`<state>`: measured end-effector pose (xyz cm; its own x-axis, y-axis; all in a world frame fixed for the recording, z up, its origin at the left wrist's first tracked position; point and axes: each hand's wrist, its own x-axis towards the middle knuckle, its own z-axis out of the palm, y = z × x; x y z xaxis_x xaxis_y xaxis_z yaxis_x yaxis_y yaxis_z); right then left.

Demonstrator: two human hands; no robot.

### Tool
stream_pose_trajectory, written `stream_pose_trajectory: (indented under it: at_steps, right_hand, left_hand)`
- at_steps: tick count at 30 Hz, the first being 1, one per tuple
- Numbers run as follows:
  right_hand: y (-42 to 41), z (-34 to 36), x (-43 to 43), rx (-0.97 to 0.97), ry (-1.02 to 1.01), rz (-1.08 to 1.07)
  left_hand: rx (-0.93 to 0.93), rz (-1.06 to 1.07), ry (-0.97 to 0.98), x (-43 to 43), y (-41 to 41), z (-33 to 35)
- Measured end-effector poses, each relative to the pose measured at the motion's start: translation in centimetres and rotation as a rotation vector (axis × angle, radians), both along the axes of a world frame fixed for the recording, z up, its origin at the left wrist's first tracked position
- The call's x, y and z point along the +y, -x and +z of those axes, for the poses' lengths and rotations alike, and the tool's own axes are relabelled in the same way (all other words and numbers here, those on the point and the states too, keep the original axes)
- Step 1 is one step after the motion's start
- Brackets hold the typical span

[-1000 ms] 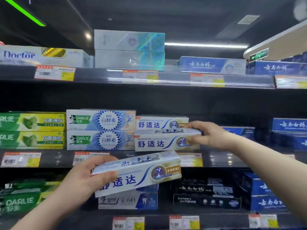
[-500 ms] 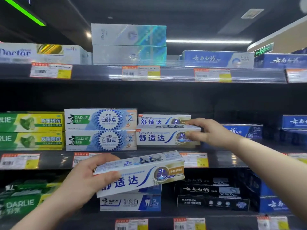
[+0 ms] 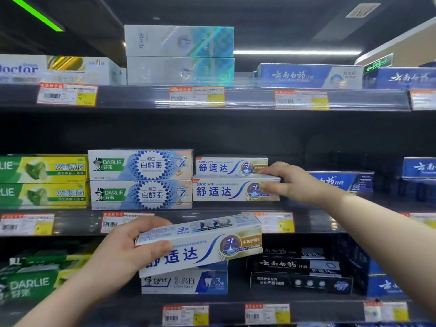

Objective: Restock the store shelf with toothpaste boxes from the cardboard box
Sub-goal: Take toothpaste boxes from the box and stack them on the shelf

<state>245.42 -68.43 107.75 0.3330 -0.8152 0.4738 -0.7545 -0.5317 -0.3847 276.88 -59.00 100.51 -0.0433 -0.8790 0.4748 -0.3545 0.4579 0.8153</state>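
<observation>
Left hand (image 3: 122,251) grips one toothpaste box (image 3: 207,244); right hand (image 3: 290,182) pinches the lower shelved box (image 3: 219,191) of two.

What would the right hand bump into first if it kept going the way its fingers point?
The right hand points left and holds the lower Sensodyne box by its right end, so that box comes first. Beyond it, probably the lower Darlie box; depth is unclear.

Three white Sensodyne boxes (image 3: 232,167) (image 3: 224,191) (image 3: 212,246), two blue-starred Darlie boxes (image 3: 140,165) (image 3: 141,194), two stacked holographic boxes (image 3: 179,41) (image 3: 180,70) and two hands (image 3: 125,251) (image 3: 290,182) are in view.
</observation>
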Motion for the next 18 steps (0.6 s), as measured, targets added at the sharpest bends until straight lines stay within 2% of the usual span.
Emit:
stream_pose_trajectory:
  at_steps: [5, 12, 15, 18]
  right_hand:
    - [0.4, -0.3, -0.4, 0.066, -0.010, 0.020]
    - [0.7, -1.1, -0.4, 0.019, -0.027, 0.018]
    - [0.9, -1.1, -0.2, 0.024, -0.023, -0.015]
    - [1.5, -0.6, 0.6, -0.043, 0.092, -0.042]
  left_hand:
    - [0.028, -0.040, -0.021, 0.2, -0.2, -0.1]
    - [0.058, -0.036, -0.030, -0.6, 0.6, -0.3]
    - [0.011, -0.039, 0.024, -0.9, 1.1, 0.6]
    - [-0.042, -0.050, 0.088, -1.7, 2.3, 2.9]
